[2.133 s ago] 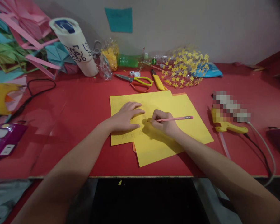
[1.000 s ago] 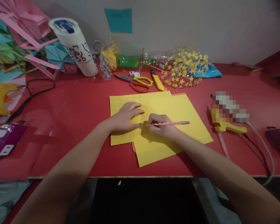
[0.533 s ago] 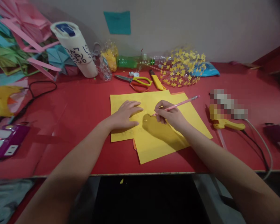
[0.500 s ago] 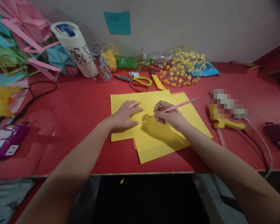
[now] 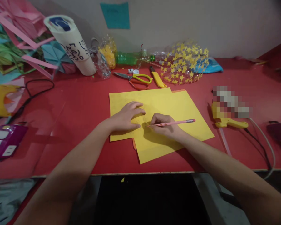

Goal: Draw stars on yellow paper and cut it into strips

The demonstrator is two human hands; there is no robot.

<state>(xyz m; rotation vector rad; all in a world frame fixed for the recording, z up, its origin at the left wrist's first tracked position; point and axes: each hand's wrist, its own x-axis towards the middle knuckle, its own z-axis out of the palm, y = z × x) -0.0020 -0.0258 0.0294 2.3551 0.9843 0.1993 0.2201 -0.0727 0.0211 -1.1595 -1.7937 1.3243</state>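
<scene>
Yellow paper sheets (image 5: 159, 150) overlap on the red table in front of me, with a bit of orange showing at their edges. My left hand (image 5: 127, 117) lies on the left sheet with its fingers spread. A pink pencil (image 5: 175, 122) with an eraser end is pinched in my right hand (image 5: 165, 125). Its tip points left and is at the paper, just right of my left thumb; whether it touches I cannot tell. Faint pencil marks show near the tip.
Behind the sheets lie scissors (image 5: 140, 78) and a yellow box cutter (image 5: 157, 78). A glue gun (image 5: 229, 122) with its cord is at the right, another glue gun (image 5: 1, 97) at the left. A white tumbler (image 5: 72, 47) and a yellow star decoration (image 5: 184, 64) stand at the back.
My right hand has moved down and slightly left with the pencil, which now lies at a flatter angle. My left hand stays spread on the paper. The view has shifted slightly.
</scene>
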